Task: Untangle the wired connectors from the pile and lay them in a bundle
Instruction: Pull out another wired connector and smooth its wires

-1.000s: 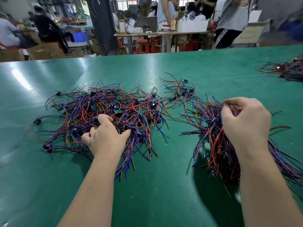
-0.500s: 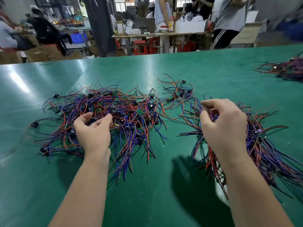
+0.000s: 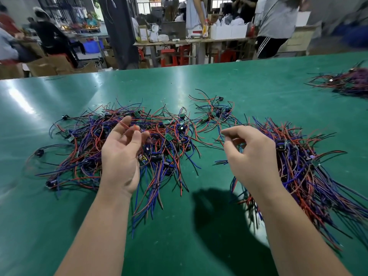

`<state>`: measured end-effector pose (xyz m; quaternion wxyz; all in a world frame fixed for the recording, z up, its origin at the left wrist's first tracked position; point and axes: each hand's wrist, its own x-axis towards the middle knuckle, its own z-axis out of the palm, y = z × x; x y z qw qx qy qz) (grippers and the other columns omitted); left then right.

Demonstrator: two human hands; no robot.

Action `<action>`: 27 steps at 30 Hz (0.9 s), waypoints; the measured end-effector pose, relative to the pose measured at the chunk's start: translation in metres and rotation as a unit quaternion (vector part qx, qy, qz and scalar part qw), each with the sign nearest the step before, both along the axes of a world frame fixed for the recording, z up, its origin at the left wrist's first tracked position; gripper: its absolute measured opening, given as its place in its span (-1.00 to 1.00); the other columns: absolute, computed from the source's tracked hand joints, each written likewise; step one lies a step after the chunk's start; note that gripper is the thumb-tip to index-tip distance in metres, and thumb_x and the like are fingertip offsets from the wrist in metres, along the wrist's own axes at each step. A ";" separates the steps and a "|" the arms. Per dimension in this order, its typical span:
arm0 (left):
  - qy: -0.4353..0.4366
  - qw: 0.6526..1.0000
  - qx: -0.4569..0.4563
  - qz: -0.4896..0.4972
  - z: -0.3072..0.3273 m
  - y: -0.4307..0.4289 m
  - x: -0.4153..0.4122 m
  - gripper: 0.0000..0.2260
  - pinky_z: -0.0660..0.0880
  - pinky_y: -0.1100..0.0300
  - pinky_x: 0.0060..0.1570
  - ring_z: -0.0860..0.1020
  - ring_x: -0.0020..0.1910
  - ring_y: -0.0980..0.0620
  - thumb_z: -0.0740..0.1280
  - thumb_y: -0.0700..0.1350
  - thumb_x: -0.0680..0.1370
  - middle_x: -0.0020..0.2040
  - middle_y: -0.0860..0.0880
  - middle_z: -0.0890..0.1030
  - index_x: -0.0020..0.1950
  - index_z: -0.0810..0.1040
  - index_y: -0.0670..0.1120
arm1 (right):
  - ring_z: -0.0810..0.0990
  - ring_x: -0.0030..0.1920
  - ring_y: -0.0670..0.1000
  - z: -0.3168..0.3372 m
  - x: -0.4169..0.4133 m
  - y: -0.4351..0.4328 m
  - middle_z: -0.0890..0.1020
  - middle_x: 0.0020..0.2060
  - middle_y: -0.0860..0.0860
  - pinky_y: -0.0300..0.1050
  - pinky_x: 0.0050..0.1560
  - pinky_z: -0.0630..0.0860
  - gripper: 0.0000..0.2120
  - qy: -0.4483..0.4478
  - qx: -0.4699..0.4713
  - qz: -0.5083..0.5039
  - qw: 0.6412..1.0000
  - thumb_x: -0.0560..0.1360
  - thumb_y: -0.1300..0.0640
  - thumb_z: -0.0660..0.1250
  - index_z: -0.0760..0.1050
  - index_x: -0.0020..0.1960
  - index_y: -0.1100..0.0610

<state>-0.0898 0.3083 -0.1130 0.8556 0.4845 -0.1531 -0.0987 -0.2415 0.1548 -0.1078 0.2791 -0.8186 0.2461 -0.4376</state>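
Workshop bkgd: people standing at benches, e.g. one in a grey top, red stools & cardboard boxes on the floor. Up front, a green desk w/ a loose pile of red, blue & black wired connectors spread over its left-centre. Left hand hovers over the pile's middle, palm turned up and to the right, fingers loosely curled. A red wire crosses between its fingertips, but can't tell if it's pinched or just lying there. Rest of the pile sits under and on both sides of that hand, w/ loose wire ends trailing toward the near edge. Right hand is raised just left of the bundle, back toward the camera, fingers relaxed & half-curled, thumb & forefinger apart, nothing plainly held. The bundle's wires run roughly parallel, fanning toward the near right corner, partly hidden behind the right forearm. A small clump lies beyond, between pile & bundle. Another heap sits far right, well apart from both hands.
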 end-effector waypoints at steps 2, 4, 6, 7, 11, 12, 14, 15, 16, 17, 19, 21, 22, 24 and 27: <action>-0.058 0.997 0.039 -0.034 0.001 0.000 -0.005 -0.74 0.51 0.36 -0.05 0.59 -0.15 0.11 0.24 -0.38 0.53 -0.18 0.06 0.60 0.06 0.57 -0.07 | 0.55 -0.25 -0.16 0.000 0.000 0.001 0.64 -0.24 -0.10 -0.47 -0.19 0.40 -0.84 0.006 0.041 0.012 0.999 0.45 0.28 0.35 0.64 -0.07 0.07; -0.128 0.985 0.095 -0.072 0.001 -0.001 -0.012 -0.73 0.50 0.36 -0.03 0.60 -0.13 0.14 0.30 -0.35 0.47 -0.21 0.09 0.65 -0.01 0.62 0.00 | 0.57 -0.28 -0.17 0.001 0.002 0.003 0.65 -0.28 -0.14 -0.40 -0.23 0.45 -0.82 0.000 0.123 0.046 0.991 0.47 0.27 0.34 0.63 -0.12 0.01; -0.203 0.959 0.155 -0.120 0.001 -0.003 -0.019 -0.69 0.49 0.39 -0.07 0.59 -0.16 0.20 0.34 -0.36 0.47 -0.20 0.09 0.67 -0.09 0.66 0.06 | 0.61 -0.29 -0.11 0.004 0.005 0.009 0.69 -0.25 -0.03 -0.27 -0.21 0.50 -0.79 -0.011 0.266 0.127 0.956 0.52 0.27 0.29 0.61 -0.12 -0.01; -0.232 0.945 0.173 -0.150 0.002 -0.004 -0.024 -0.68 0.49 0.39 -0.09 0.58 -0.18 0.21 0.36 -0.37 0.46 -0.21 0.10 0.67 -0.11 0.68 0.07 | 0.62 -0.28 -0.07 0.005 0.007 0.012 0.70 -0.22 0.02 -0.23 -0.21 0.48 -0.79 -0.003 0.337 0.172 0.926 0.56 0.24 0.25 0.61 -0.09 0.00; -0.337 0.887 0.199 -0.244 0.002 -0.011 -0.041 -0.73 0.44 0.34 -0.03 0.55 -0.14 0.16 0.38 -0.35 0.40 -0.22 0.14 0.63 -0.21 0.65 0.06 | 0.57 -0.22 0.00 0.001 0.011 0.022 0.67 -0.20 0.04 -0.19 -0.22 0.43 -0.86 0.024 0.462 0.280 0.841 0.55 0.15 0.27 0.61 -0.02 0.07; -0.359 0.873 0.206 -0.257 0.001 -0.013 -0.044 -0.73 0.43 0.34 -0.02 0.55 -0.15 0.16 0.37 -0.37 0.39 -0.23 0.15 0.62 -0.24 0.63 0.03 | 0.55 -0.23 0.01 0.001 0.011 0.021 0.66 -0.23 0.06 -0.18 -0.22 0.45 -0.89 0.003 0.482 0.288 0.827 0.51 0.18 0.31 0.61 -0.04 0.11; -0.388 0.853 0.222 -0.270 0.001 -0.016 -0.049 -0.74 0.43 0.34 -0.01 0.57 -0.15 0.14 0.37 -0.38 0.37 -0.25 0.14 0.60 -0.31 0.60 0.00 | 0.54 -0.31 -0.01 0.003 0.010 0.017 0.64 -0.30 0.08 -0.22 -0.29 0.48 -0.88 -0.037 0.523 0.296 0.798 0.37 0.22 0.38 0.61 -0.09 0.18; -0.395 0.847 0.230 -0.272 0.002 -0.016 -0.050 -0.75 0.43 0.34 0.01 0.58 -0.15 0.12 0.38 -0.37 0.36 -0.26 0.13 0.60 -0.33 0.59 0.00 | 0.55 -0.34 -0.03 0.004 0.009 0.015 0.64 -0.31 0.09 -0.24 -0.31 0.48 -0.83 -0.048 0.537 0.299 0.787 0.31 0.23 0.40 0.61 -0.10 0.20; -0.398 0.843 0.237 -0.274 0.002 -0.016 -0.051 -0.75 0.43 0.34 0.02 0.59 -0.13 0.11 0.39 -0.35 0.35 -0.25 0.12 0.61 -0.34 0.59 0.02 | 0.56 -0.34 -0.03 0.004 0.008 0.013 0.65 -0.29 0.11 -0.25 -0.31 0.48 -0.80 -0.054 0.545 0.300 0.781 0.26 0.25 0.40 0.61 -0.11 0.21; -0.396 0.841 0.247 -0.274 0.001 -0.016 -0.051 -0.75 0.42 0.34 0.02 0.60 -0.11 0.11 0.38 -0.34 0.34 -0.24 0.10 0.62 -0.34 0.58 0.03 | 0.58 -0.32 -0.03 0.003 0.008 0.011 0.67 -0.26 0.12 -0.26 -0.30 0.48 -0.80 -0.059 0.547 0.298 0.780 0.26 0.29 0.41 0.60 -0.11 0.22; -0.375 0.846 0.282 -0.253 -0.001 -0.016 -0.050 -0.72 0.48 0.21 -0.01 0.61 -0.11 0.04 0.28 -0.33 0.30 -0.22 0.10 0.65 -0.37 0.57 0.07 | 0.63 -0.28 -0.03 0.002 0.008 0.010 0.69 -0.25 0.11 -0.32 -0.30 0.50 -0.80 -0.073 0.541 0.291 0.786 0.28 0.40 0.38 0.61 -0.13 0.21; -0.341 0.857 0.333 -0.194 -0.004 -0.017 -0.047 -0.68 0.54 0.05 -0.15 0.62 -0.20 -0.09 0.18 -0.31 0.27 -0.23 0.13 0.68 -0.38 0.57 0.09 | 0.66 -0.29 -0.06 0.003 0.007 0.009 0.70 -0.26 0.10 -0.35 -0.36 0.48 -0.79 -0.101 0.539 0.290 0.785 0.22 0.40 0.39 0.66 -0.22 0.18; -0.326 0.864 0.352 -0.155 -0.006 -0.018 -0.046 -0.66 0.54 0.06 -0.23 0.61 -0.26 -0.05 0.18 -0.33 0.30 -0.24 0.13 0.69 -0.36 0.59 0.09 | 0.66 -0.30 -0.06 0.004 0.007 0.008 0.70 -0.26 0.11 -0.35 -0.38 0.47 -0.79 -0.116 0.539 0.297 0.780 0.18 0.37 0.40 0.67 -0.24 0.16; -0.276 0.885 0.363 -0.095 -0.008 -0.021 -0.042 -0.63 0.53 0.12 -0.22 0.62 -0.27 -0.02 0.23 -0.38 0.43 -0.21 0.04 0.69 -0.24 0.64 0.08 | 0.67 -0.30 -0.06 0.006 0.006 0.008 0.70 -0.25 0.12 -0.36 -0.38 0.47 -0.77 -0.128 0.534 0.321 0.772 0.15 0.34 0.41 0.69 -0.24 0.14; -0.173 0.931 0.315 -0.071 -0.006 -0.026 -0.039 -0.83 0.53 -0.04 -0.01 0.64 -0.09 -0.18 0.29 -0.16 0.58 -0.11 -0.08 0.69 -0.10 0.67 0.00 | 0.67 -0.28 -0.05 0.005 0.004 0.010 0.71 -0.25 0.11 -0.35 -0.35 0.49 -0.77 -0.115 0.513 0.355 0.773 0.16 0.32 0.41 0.69 -0.22 0.13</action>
